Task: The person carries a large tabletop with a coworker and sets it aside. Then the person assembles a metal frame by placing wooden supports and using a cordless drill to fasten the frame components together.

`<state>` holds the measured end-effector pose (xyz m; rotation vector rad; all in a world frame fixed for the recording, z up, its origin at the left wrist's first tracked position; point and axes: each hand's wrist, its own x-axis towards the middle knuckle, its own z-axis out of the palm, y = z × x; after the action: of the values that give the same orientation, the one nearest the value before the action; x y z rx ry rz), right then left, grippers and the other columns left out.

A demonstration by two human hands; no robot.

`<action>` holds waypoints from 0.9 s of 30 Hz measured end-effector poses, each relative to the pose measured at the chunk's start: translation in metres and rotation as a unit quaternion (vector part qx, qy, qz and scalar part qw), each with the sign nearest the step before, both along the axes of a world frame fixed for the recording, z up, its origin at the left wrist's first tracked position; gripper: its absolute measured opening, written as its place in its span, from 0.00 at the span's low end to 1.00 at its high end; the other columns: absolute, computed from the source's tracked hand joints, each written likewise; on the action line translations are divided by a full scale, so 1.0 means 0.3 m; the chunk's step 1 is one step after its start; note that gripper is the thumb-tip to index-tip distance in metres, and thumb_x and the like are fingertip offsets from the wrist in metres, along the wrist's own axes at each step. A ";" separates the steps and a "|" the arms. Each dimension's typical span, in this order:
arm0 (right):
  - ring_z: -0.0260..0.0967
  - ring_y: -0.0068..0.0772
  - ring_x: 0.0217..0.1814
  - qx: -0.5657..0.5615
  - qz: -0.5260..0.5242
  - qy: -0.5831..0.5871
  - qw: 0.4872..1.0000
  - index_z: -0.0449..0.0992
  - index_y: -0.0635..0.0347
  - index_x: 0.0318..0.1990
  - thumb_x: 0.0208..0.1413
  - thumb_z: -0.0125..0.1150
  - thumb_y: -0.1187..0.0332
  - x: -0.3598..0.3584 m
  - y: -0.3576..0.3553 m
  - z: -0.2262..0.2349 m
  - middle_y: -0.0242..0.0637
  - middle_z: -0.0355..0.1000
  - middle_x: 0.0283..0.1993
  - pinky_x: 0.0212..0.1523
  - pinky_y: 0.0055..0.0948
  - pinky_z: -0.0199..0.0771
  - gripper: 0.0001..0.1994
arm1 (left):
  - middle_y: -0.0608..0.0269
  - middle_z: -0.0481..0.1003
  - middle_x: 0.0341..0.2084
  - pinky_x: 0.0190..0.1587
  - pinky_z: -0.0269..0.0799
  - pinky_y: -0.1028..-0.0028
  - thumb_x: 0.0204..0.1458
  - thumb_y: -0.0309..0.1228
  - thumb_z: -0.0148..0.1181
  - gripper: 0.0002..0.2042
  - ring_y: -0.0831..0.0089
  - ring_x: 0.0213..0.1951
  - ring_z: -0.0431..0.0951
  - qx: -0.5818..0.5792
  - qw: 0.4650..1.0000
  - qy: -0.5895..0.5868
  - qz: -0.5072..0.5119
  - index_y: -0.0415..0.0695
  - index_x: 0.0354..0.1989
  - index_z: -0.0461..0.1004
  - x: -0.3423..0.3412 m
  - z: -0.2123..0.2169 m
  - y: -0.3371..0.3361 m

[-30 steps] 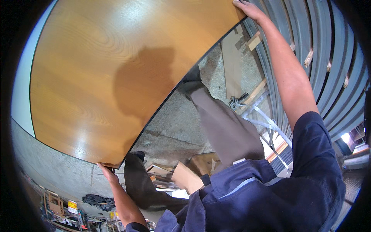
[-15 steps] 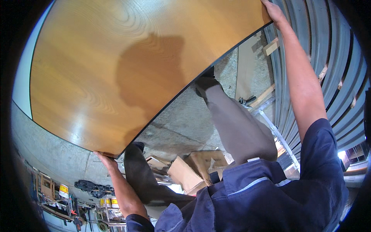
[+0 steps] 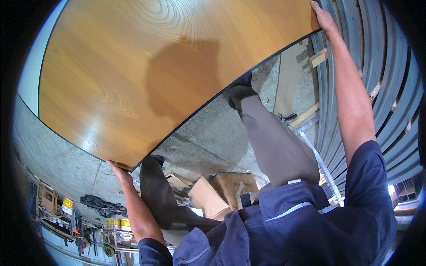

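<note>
Head view, brown panel [image 3: 106, 75], edges in fingers [image 3: 316, 7]

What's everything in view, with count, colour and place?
Glossy wood-grain panel: 1, orange-brown, upper left to centre
Long metal profiles: several, grey, right
Rectangular wooden block: 1, tan, upper right
Flat board: 1, beige, right of centre
Cardboard boxes: several, brown, lower centre
Crumpled heap: 1, black, lower left
Cylindrical containers: several, yellow-white, lower left
Concrete floor: 1, grey, centre
Trousered legs: 2, grey-brown, lower centre
Shirt: 1, dark blue, bottom
Left hand: 1, bare, panel's lower corner
Right hand: 1, bare, panel's right edge
</note>
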<state>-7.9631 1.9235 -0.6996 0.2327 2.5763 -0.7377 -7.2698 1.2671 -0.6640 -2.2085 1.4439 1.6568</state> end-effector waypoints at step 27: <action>0.67 0.41 0.67 0.016 0.023 0.004 1.000 0.72 0.69 0.62 0.64 0.47 0.37 0.002 -0.026 -0.016 0.49 0.71 0.64 0.67 0.36 0.61 0.38 | 0.58 0.49 0.75 0.73 0.46 0.59 0.60 0.69 0.41 0.46 0.59 0.74 0.49 0.016 1.000 -0.009 0.006 0.46 0.77 0.46 0.043 0.001 -0.016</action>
<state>-7.9625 1.9157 -0.7044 0.1802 2.5925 -0.6826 -7.2570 1.2622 -0.6637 -2.2138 1.3936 1.6467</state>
